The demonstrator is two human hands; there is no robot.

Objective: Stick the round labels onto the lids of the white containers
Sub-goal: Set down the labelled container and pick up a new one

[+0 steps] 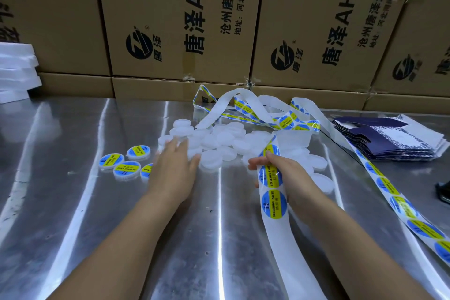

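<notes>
A heap of white round containers (226,140) lies on the metal table (73,214) ahead of me. My left hand (174,165) reaches flat over the heap's left edge, fingers straight and touching containers. My right hand (275,173) pinches a white backing strip (274,200) carrying blue and yellow round labels (270,176); the strip runs down toward me and up into a tangle (246,108) behind the heap. Several labelled containers (125,168) sit left of my left hand.
Printed cardboard boxes (185,19) wall off the back of the table. White foam slabs (17,70) are stacked at far left. A pile of flat dark blue cartons (389,139) lies at right, with another run of label strip (399,204) in front of it.
</notes>
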